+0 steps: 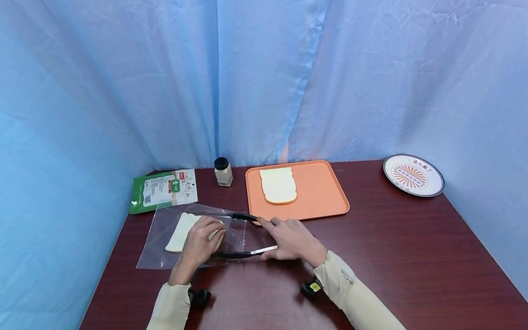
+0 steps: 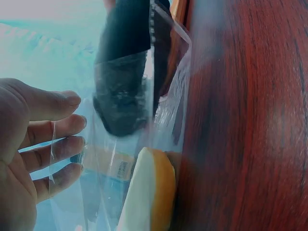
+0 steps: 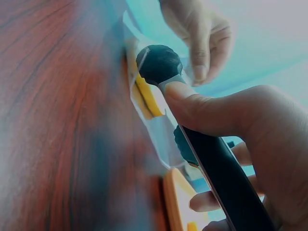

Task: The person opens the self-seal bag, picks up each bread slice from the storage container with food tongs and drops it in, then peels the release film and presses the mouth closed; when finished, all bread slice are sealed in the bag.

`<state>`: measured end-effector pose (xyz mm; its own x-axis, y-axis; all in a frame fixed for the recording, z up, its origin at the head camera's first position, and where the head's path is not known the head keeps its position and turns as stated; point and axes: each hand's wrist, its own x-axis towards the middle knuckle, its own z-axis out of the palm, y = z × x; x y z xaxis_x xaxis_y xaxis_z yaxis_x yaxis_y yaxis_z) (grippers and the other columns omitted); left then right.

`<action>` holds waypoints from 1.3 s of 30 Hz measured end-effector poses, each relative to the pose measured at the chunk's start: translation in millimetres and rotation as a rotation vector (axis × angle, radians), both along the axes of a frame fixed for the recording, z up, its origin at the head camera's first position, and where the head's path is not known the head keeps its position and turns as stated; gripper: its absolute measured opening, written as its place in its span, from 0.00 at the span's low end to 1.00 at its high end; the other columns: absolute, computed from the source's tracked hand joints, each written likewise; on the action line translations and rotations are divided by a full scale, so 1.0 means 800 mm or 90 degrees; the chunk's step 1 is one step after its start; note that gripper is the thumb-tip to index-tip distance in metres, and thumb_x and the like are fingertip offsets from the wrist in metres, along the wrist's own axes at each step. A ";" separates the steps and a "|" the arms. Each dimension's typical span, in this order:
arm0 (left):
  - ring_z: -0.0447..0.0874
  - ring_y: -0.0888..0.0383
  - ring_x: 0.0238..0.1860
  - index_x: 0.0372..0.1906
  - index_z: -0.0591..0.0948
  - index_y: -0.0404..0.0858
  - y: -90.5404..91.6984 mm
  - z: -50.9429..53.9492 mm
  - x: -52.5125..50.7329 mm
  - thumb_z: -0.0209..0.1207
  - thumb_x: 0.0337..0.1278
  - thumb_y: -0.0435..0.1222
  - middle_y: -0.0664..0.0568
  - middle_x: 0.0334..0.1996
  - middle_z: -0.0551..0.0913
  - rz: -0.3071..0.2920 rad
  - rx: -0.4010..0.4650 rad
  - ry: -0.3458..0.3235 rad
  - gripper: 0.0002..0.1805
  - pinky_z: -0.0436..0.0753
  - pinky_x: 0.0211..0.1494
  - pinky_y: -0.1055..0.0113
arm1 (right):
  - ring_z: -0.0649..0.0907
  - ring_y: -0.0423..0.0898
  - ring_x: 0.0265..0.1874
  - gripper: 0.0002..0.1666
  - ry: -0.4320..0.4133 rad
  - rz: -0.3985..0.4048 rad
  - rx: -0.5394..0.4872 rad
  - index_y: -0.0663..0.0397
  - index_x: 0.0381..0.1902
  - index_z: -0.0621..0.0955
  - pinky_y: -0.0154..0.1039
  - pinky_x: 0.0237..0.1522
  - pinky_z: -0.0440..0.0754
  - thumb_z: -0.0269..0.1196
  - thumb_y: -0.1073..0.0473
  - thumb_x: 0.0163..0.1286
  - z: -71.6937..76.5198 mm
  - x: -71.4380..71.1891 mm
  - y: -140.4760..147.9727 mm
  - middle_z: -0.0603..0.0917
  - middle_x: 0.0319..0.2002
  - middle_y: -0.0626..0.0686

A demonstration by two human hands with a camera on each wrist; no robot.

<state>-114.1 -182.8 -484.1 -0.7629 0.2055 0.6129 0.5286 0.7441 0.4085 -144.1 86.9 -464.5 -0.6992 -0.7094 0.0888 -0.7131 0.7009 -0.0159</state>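
Observation:
A clear bag [image 1: 154, 250] lies at the table's left with a bread slice [image 1: 178, 233] inside it. My left hand [image 1: 200, 243] is over the slice's right end; in the left wrist view its fingers are loosely bent and spaced, against the clear film. Black-tipped tongs [image 1: 264, 250] are spread wide, gripped by my right hand [image 1: 294, 240], with the thumb on the near arm and fingers at the far one. In the left wrist view a black tip [image 2: 122, 101] shows through the film, above the bread [image 2: 163, 187]. Whether the tips touch the bread, I cannot tell.
Behind my right hand an orange tray [image 1: 317, 188] holds another bread slice [image 1: 278, 185]. A green packet [image 1: 165, 190] and a black-capped jar [image 1: 223, 173] stand or lie at the back left. A patterned plate [image 1: 414, 175] is at the back right, by the curtains.

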 end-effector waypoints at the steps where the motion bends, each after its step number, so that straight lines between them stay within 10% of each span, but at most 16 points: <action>1: 0.83 0.55 0.36 0.29 0.89 0.38 0.000 0.000 0.000 0.74 0.42 0.26 0.52 0.29 0.86 0.000 0.001 0.000 0.07 0.83 0.39 0.60 | 0.80 0.47 0.23 0.56 -0.001 -0.005 0.000 0.44 0.71 0.68 0.41 0.26 0.77 0.64 0.20 0.52 0.002 0.001 0.004 0.85 0.42 0.51; 11: 0.83 0.56 0.35 0.29 0.89 0.37 -0.001 -0.002 -0.004 0.75 0.42 0.26 0.52 0.30 0.86 0.004 -0.002 -0.004 0.07 0.83 0.39 0.60 | 0.73 0.38 0.20 0.59 -0.046 -0.121 -0.094 0.43 0.75 0.66 0.37 0.26 0.74 0.71 0.26 0.50 0.008 0.016 0.060 0.82 0.38 0.49; 19: 0.83 0.56 0.36 0.30 0.89 0.37 0.000 -0.002 -0.004 0.74 0.44 0.27 0.52 0.30 0.86 0.010 -0.003 -0.025 0.07 0.83 0.40 0.60 | 0.78 0.51 0.20 0.58 -0.066 -0.293 -0.123 0.42 0.74 0.65 0.44 0.21 0.74 0.70 0.26 0.51 0.004 0.015 0.085 0.84 0.47 0.58; 39: 0.83 0.55 0.36 0.30 0.89 0.38 0.001 -0.002 -0.001 0.75 0.43 0.27 0.52 0.30 0.86 0.020 -0.006 -0.025 0.07 0.84 0.40 0.60 | 0.82 0.62 0.26 0.60 -0.149 -0.523 -0.158 0.55 0.76 0.58 0.53 0.26 0.79 0.66 0.28 0.59 -0.005 0.013 0.068 0.80 0.52 0.69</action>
<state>-114.9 -181.7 -485.7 -0.7921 0.1876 0.5808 0.4894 0.7638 0.4207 -133.3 140.9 -468.4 -0.9984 0.0443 -0.0365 0.0536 0.9468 -0.3174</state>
